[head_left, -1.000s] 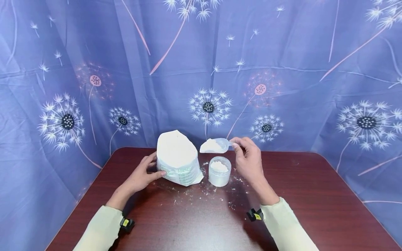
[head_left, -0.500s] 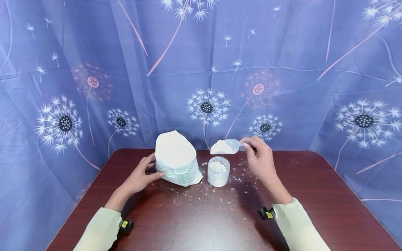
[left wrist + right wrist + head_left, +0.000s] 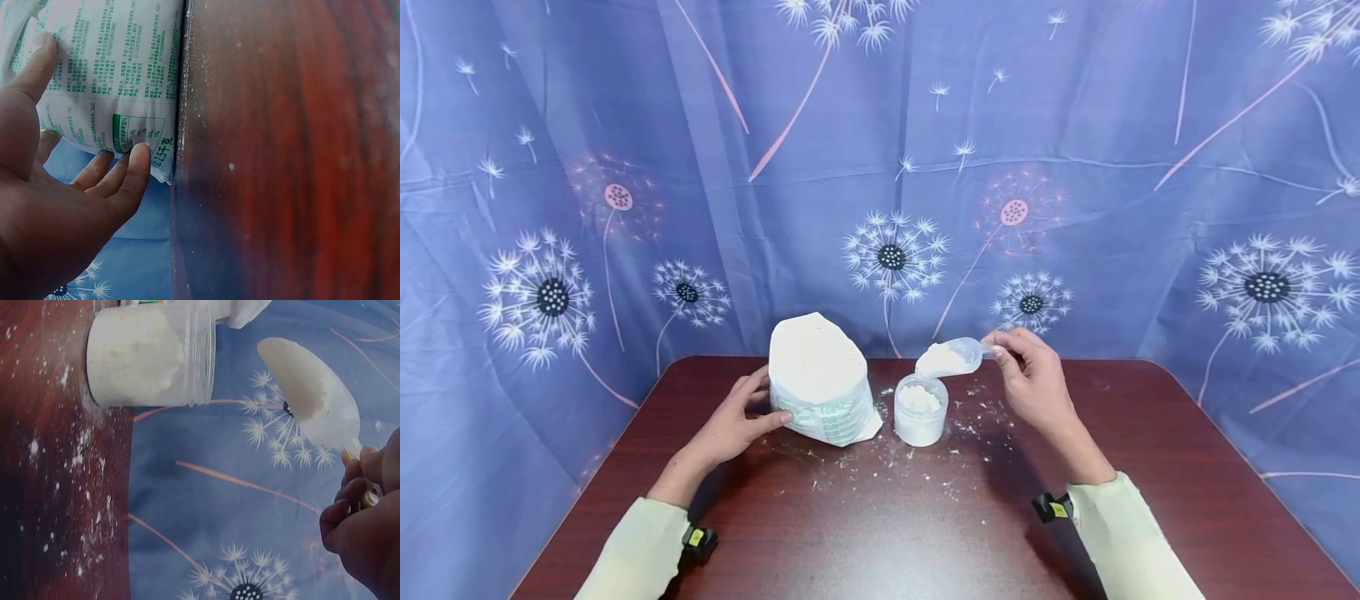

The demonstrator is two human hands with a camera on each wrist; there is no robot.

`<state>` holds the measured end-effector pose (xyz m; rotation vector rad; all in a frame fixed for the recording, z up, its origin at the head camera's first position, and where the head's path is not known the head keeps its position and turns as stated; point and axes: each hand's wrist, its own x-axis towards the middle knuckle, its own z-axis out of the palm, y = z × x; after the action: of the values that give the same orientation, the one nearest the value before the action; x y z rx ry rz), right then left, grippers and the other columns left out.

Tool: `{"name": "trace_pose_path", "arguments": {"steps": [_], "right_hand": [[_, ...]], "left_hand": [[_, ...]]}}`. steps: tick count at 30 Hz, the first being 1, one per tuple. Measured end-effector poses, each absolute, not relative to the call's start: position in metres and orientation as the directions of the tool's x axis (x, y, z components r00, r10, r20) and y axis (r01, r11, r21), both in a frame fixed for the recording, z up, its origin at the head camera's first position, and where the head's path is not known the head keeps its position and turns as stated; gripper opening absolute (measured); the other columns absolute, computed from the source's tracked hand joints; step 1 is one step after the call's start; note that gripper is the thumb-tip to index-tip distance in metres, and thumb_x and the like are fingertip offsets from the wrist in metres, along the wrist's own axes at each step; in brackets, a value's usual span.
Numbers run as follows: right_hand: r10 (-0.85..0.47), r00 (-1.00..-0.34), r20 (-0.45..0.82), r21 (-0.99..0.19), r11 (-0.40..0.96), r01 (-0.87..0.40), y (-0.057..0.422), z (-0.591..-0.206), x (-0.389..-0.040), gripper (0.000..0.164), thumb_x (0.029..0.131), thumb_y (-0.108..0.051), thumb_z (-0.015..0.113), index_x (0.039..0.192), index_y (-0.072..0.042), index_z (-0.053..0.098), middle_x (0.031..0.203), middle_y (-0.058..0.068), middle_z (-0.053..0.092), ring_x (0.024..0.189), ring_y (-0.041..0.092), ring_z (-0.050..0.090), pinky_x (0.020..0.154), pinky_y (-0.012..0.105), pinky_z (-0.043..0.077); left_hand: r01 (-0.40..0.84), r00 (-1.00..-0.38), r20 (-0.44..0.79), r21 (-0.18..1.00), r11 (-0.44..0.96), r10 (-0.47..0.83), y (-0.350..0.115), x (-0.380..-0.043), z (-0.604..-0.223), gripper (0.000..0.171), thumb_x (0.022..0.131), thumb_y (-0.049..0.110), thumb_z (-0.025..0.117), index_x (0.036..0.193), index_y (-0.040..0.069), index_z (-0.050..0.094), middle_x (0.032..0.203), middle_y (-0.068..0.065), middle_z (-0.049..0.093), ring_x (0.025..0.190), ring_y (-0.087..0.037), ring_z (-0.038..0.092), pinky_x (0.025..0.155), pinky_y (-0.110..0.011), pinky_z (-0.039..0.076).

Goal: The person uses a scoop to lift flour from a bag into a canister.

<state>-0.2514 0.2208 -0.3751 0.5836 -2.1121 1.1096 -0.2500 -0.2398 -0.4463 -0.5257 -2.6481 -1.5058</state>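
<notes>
My right hand [image 3: 1033, 379] pinched the handle of a clear plastic scoop [image 3: 953, 357] heaped with white powder, tilted just above the open clear jar [image 3: 919, 409] that stood near the far edge of the dark wooden table [image 3: 1187, 500], about midway along it. My left hand [image 3: 730, 425] lay with relaxed, nearly straight fingers against the side of the open white powder bag [image 3: 820, 383], which stood just left of the jar. Spilled powder [image 3: 925, 471] speckled the table around both.
</notes>
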Motion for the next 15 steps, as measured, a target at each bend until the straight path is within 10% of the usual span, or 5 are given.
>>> {"name": "trace_pose_path", "arguments": {"steps": [15], "right_hand": [[-0.185, -0.666, 0.722, -0.483, 0.555, -0.677, 0.234, -0.383, -0.260, 0.014, 0.100, 0.004, 0.067, 0.105, -0.003, 0.079, 0.079, 0.001, 0.057, 0.067, 0.011, 0.043, 0.060, 0.021, 0.038]], "left_hand": [[0.318, -0.940, 0.207, 0.819, 0.477, 0.271, -0.240, -0.251, -0.447, 0.088, 0.097, 0.023, 0.082, 0.168, 0.014, 0.031, 0.151, -0.025, 0.038, 0.141, -0.051, 0.048, 0.101, -0.055, 0.056]]}}
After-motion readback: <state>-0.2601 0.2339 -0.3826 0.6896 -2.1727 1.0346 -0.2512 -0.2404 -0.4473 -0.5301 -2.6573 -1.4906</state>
